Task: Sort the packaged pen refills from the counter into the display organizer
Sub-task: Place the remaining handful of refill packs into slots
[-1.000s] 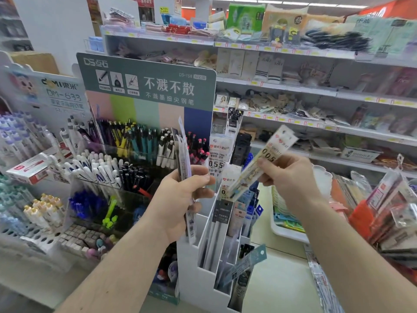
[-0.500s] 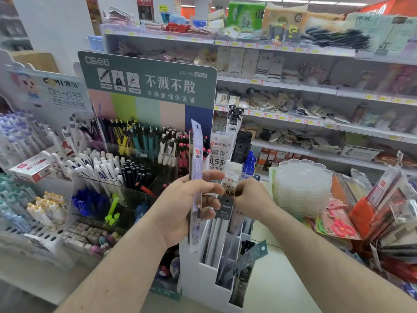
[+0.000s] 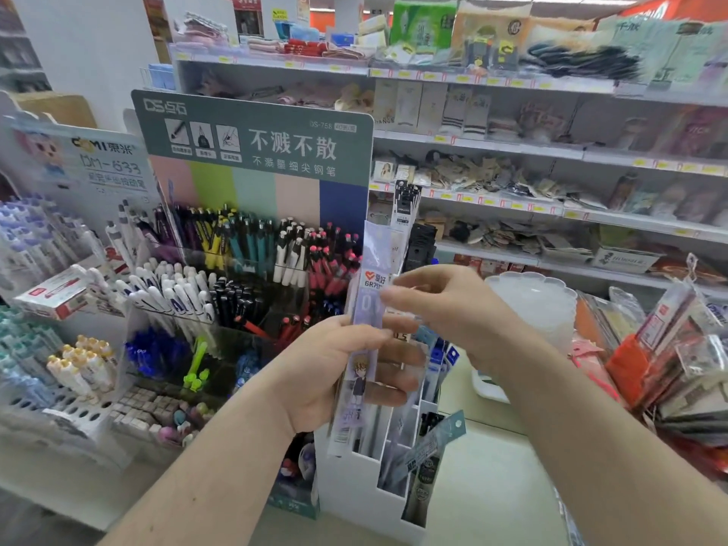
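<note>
Left hand (image 3: 346, 372) grasps upright refill pack (image 3: 364, 329), long axis vertical, directly above organizer (image 3: 354, 490); right hand (image 3: 445, 305), released, fingertips just beside pack's top.

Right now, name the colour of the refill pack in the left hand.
Pale lilac refill pack, cartoon figure printed low; head view.

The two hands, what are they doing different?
The left hand grips a purple refill pack and holds it upright, while the right hand holds nothing. The left hand's fingers curl round the pack; the right hand's fingers reach toward its top, loosely spread. Both hover in front of the white display organizer.
</note>
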Available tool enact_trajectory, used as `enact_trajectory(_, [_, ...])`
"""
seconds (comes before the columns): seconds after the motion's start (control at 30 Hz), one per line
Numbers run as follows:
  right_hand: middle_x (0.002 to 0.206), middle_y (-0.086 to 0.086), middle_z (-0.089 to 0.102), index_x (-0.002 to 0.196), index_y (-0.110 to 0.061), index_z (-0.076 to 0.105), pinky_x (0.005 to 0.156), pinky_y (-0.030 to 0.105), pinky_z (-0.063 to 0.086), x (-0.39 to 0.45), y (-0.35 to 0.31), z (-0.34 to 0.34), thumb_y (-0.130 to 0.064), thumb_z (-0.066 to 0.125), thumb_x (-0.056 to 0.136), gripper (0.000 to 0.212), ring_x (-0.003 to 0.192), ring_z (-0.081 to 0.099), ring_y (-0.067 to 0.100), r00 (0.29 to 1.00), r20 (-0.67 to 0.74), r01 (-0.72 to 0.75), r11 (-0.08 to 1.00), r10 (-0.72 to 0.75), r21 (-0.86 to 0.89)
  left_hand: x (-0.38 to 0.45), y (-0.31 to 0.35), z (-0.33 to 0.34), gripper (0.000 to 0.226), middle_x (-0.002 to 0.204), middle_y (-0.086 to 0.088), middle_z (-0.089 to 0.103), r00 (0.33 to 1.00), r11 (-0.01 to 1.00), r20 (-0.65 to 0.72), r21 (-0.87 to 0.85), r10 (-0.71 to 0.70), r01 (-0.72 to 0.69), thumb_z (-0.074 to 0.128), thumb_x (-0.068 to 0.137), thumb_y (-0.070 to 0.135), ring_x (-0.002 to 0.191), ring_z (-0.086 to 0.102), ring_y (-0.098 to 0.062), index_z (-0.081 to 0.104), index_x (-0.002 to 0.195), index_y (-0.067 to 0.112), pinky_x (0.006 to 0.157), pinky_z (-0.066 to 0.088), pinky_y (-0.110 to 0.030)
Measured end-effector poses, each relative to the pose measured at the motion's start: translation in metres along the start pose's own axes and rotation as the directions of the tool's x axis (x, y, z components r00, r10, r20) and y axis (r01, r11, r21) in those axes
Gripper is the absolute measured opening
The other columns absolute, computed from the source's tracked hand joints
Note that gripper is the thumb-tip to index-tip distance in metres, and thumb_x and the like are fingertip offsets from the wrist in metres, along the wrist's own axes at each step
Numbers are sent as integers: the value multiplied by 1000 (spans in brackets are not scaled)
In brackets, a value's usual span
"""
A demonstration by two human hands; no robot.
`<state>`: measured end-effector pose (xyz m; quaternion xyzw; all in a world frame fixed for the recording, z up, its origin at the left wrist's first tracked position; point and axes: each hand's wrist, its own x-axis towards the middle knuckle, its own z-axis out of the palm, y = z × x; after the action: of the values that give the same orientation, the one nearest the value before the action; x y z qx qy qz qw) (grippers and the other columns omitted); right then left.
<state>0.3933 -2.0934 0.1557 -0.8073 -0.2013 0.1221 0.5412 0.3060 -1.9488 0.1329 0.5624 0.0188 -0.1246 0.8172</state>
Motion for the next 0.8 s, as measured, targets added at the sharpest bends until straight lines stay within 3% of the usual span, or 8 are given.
enact_trajectory(0.1, [57, -9, 62, 60, -25, 73, 61, 24, 44, -10, -1, 9, -27, 81, 81, 23, 55, 56, 7, 995, 92, 37, 999, -38, 7, 2, -2, 3, 23, 84, -14, 70, 1000, 997, -2, 75, -6, 6, 47, 97, 9, 63, 66, -24, 70, 98, 9, 58, 58, -35])
enact_trajectory(0.23, [57, 5, 49, 68, 0, 68, 47, 23, 31, -11, 9, -6, -15, 78, 82, 23, 47, 36, 13, 988, -156, 40, 991, -19, 130, 4, -4, 4, 26, 85, -13, 67, 999, 999, 25, 18, -46, 46, 60, 86, 19, 63, 62, -23, 65, 106, 3, 55, 56, -31])
enact_trajectory(0.33, [52, 2, 56, 72, -3, 66, 37, 19, 27, -18, 10, -26, -4, 69, 88, 16, 41, 34, 11, 947, -311, 39, 926, 86, 375, 7, -6, 3, 23, 86, -15, 70, 993, 999, -120, 46, -3, 9, 52, 97, 17, 63, 66, -23, 64, 108, 2, 53, 57, -31])
enact_trajectory(0.4, [48, -2, 55, 72, -6, 64, 35, 18, 28, -29, 12, -41, 0, 65, 89, 18, 38, 36, 10, 909, -400, 62, 908, 120, 414, 9, -7, 1, 21, 82, -10, 73, 969, 998, -243, 60, 51, -37, 46, 102, 16, 61, 67, -20, 64, 105, 4, 51, 57, -28])
enact_trajectory(0.5, [47, -1, 56, 69, -7, 63, 36, 19, 33, -50, 20, -51, 0, 65, 88, 20, 36, 42, 12, 863, -497, 46, 967, 89, 253, 12, -6, -7, 19, 72, -2, 70, 919, 994, -380, 44, 109, -100, 46, 102, 15, 54, 61, -14, 64, 95, 10, 42, 44, -21])
enact_trajectory(0.63, [49, 0, 63, 68, -8, 66, 36, 20, 40, -66, 36, -36, 0, 67, 82, 16, 36, 50, 10, 857, -510, -92, 996, 78, -3, 19, -7, -10, 18, 62, 1, 60, 903, 992, -414, -3, 116, -129, 47, 99, 10, 44, 47, -9, 61, 88, 13, 36, 30, -17])
enact_trajectory(0.77, [59, 11, 68, 66, -5, 67, 53, 45, 57, -65, 59, -14, -7, 67, 73, 7, 50, 64, 29, 859, -498, -247, 947, 116, -206, 24, -11, -6, 16, 61, 2, 54, 925, 994, -369, -24, 91, -108, 47, 98, 9, 42, 39, -8, 59, 88, 13, 36, 26, -16])
enact_trajectory(0.8, [58, 10, 67, 66, -5, 66, 56, 46, 57, -65, 63, -9, -10, 67, 73, 8, 55, 66, 33, 865, -482, -286, 926, 138, -248, 25, -11, -5, 16, 60, 3, 54, 929, 994, -359, -27, 91, -108, 47, 98, 8, 42, 39, -8, 59, 89, 13, 36, 26, -17])
